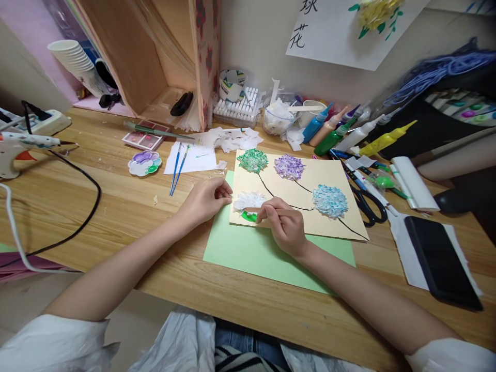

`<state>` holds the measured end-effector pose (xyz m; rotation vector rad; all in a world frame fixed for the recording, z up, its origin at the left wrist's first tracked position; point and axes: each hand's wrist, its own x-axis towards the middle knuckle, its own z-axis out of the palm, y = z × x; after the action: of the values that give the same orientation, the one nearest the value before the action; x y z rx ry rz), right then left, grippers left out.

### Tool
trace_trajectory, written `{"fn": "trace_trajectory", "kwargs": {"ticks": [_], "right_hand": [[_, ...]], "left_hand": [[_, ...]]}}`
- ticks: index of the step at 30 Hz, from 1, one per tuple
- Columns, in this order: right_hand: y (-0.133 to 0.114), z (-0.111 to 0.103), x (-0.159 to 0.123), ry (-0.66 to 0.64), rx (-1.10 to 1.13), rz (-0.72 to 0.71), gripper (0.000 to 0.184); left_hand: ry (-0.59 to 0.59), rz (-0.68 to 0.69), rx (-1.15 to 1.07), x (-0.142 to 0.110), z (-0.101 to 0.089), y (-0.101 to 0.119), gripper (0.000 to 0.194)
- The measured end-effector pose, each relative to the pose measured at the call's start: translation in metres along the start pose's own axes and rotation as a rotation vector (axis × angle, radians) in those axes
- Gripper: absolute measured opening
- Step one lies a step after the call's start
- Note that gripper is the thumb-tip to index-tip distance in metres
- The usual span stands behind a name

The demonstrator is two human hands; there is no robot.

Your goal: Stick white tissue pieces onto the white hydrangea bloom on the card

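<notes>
A cream card (302,182) lies on a light green sheet (251,253) on the wooden desk. On the card are tissue-paper flowers: green (252,160), purple (289,166), blue (330,201) and white (249,201), with black drawn stems. My right hand (284,226) is closed round a thin wooden stick (267,210) whose tip rests at the white flower, over a green patch (248,217). My left hand (205,199) rests at the card's left edge, fingers pinched together beside the white flower; what they hold is too small to see.
Paint bottles (341,132), black scissors (364,201), a dark phone (442,261), a bowl of tissue bits (277,119), torn tissue (228,138), two blue brushes (177,168), a palette (144,163), a glue gun (15,147) with black cable (83,206), and stacked cups (75,59) surround the work.
</notes>
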<state>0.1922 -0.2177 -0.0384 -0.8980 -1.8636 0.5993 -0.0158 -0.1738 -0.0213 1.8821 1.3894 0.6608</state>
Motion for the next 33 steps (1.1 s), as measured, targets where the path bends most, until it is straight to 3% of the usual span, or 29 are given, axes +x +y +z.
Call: {"fn": "trace_trajectory", "kwargs": {"ticks": [5, 13, 25, 29, 33], "right_hand": [[0.0009, -0.0010, -0.0024, 0.005, -0.002, -0.146, 0.023], [0.0022, 0.0003, -0.0008, -0.078, -0.084, -0.205, 0.016], [-0.0022, 0.0001, 0.0016, -0.018, -0.099, -0.080, 0.029], [-0.0019, -0.0012, -0.0003, 0.035, -0.067, -0.126, 0.028], [-0.0023, -0.0011, -0.0004, 0.008, -0.102, -0.105, 0.028]], "left_hand": [[0.001, -0.007, -0.009, 0.0000, -0.0012, 0.0003, 0.008], [-0.001, -0.025, 0.001, 0.0001, -0.0020, 0.0017, 0.007], [-0.007, -0.007, 0.011, 0.0003, -0.0022, -0.0006, 0.005], [-0.010, 0.002, 0.011, 0.0009, -0.0022, -0.0026, 0.006], [-0.012, 0.010, 0.020, 0.0006, -0.0019, -0.0017, 0.004]]}}
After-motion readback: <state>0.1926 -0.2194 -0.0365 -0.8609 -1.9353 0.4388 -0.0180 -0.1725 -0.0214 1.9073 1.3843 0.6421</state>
